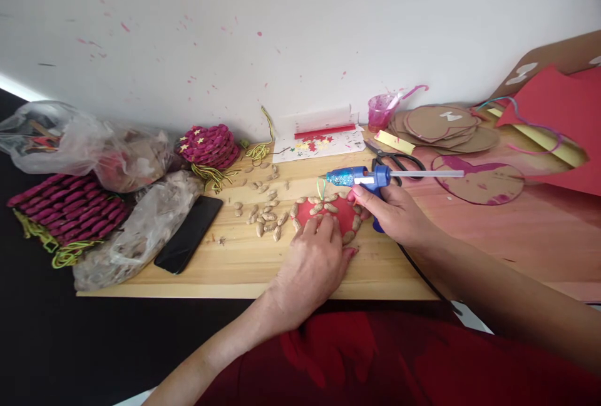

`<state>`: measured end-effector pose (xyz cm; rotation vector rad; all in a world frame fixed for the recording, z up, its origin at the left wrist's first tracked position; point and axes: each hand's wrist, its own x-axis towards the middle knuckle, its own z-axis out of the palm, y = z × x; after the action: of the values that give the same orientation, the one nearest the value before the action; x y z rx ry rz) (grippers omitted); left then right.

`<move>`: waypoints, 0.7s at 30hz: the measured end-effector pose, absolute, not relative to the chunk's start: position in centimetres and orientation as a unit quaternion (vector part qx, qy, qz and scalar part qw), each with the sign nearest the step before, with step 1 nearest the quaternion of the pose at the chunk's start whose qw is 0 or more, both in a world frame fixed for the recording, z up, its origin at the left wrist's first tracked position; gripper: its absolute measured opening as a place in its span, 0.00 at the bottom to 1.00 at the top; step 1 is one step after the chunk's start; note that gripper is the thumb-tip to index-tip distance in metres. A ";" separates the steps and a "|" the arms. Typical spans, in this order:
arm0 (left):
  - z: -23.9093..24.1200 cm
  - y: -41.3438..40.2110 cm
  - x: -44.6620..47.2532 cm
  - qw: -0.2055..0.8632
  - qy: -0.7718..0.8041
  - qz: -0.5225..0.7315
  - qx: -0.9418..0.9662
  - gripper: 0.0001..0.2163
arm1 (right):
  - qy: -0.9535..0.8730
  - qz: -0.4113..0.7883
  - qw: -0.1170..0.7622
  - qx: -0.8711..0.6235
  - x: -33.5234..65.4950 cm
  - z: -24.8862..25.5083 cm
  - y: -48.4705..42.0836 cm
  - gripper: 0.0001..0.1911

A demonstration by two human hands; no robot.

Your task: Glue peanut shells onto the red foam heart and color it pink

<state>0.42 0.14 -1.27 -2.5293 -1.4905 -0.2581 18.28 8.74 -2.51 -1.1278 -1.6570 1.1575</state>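
Fingers (328,226) of the left hand (312,259) lie flat and close together, gripping nothing. They press down on a red heart-shaped card cutout (345,211) whose rim is lined with pale peanut shells (323,207). The heart lies on a light wooden tabletop (225,265), near its front edge.

The right hand (397,213) is wrapped around the handle of a blue plastic hot glue gun (370,176), held just above the heart's upper right side. The gun's long axis runs left to right, roughly parallel to the table's front edge. Its glittery nozzle end points to the person's left, and a clear glue stick (427,173) juts from the rear to the right. A black cord (422,276) trails off the table towards the person.

The gun looks light and rigid, best held by the handle, away from a nozzle that is probably hot. The heart looks thin and bendable and its shells brittle, so flat pressure on the middle suits it. Loose peanut shells (265,215) lie just left of the heart.
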 end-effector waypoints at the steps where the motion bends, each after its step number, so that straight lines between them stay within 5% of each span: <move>1: -1.3 0.1 0.4 0.096 -0.504 -0.087 -0.854 0.19 | -0.656 0.458 0.402 -0.446 18.3 -2.5 8.7 0.23; 21: -1.3 0.2 0.4 0.092 -0.501 -0.093 -0.856 0.19 | -0.656 0.463 0.397 -0.444 18.2 -2.1 8.6 0.23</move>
<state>0.41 0.17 -1.28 -2.5414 -1.4868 -0.2764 18.18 8.58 -2.09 -1.1238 -1.6629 1.1730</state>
